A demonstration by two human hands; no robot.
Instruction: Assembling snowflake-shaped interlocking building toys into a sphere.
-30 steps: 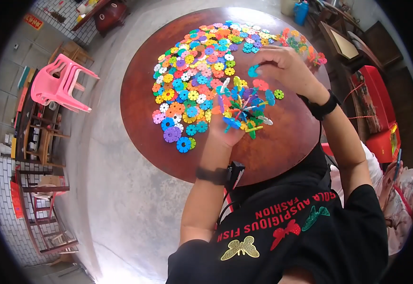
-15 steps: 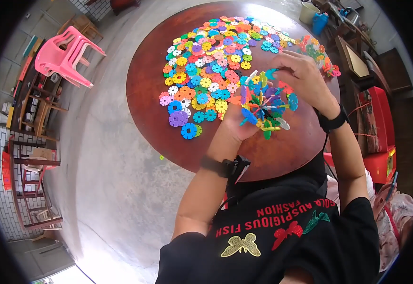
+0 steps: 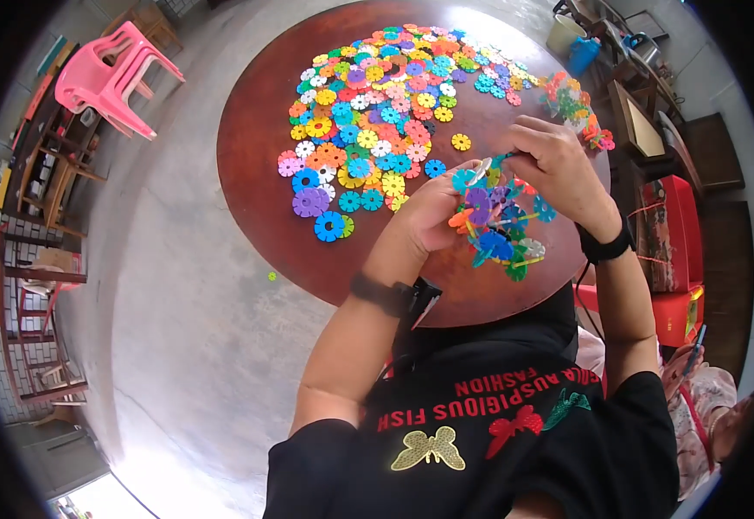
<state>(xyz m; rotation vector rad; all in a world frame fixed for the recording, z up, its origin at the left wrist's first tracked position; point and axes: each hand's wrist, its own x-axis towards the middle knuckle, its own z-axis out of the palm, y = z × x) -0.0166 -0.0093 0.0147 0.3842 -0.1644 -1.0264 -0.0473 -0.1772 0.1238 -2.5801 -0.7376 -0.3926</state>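
We see the left hand [image 3: 435, 212] holding a cluster [image 3: 495, 245] of linked plastic flower discs, its fingers curled around the near left side. The right hand [image 3: 559, 164] is drawn into a narrow pinch on a teal piece [image 3: 500, 162] at the top of the cluster; its fingertips are partly hidden, so we cannot tell whether the piece is slotted in.

The cluster is held up in front of the person, over the near right part of the round brown table [image 3: 360, 272] — a bristling ball of blue, purple, orange, green and pale discs set at many angles.

To the left of the hands, and beyond them, we find a wide spread of loose discs [image 3: 367, 137] in many colours, most of them touching or overlapping. A yellow disc [image 3: 461, 142] lies apart from the spread, and a blue disc [image 3: 434, 168] lies near the left hand. At the far right of the table, beyond the right hand, we see a second cluster [image 3: 567, 99], mostly orange and green.

On the floor [image 3: 195, 329] to the left we notice a small green disc [image 3: 272, 276] and, farther off, stacked pink chairs [image 3: 122, 82].
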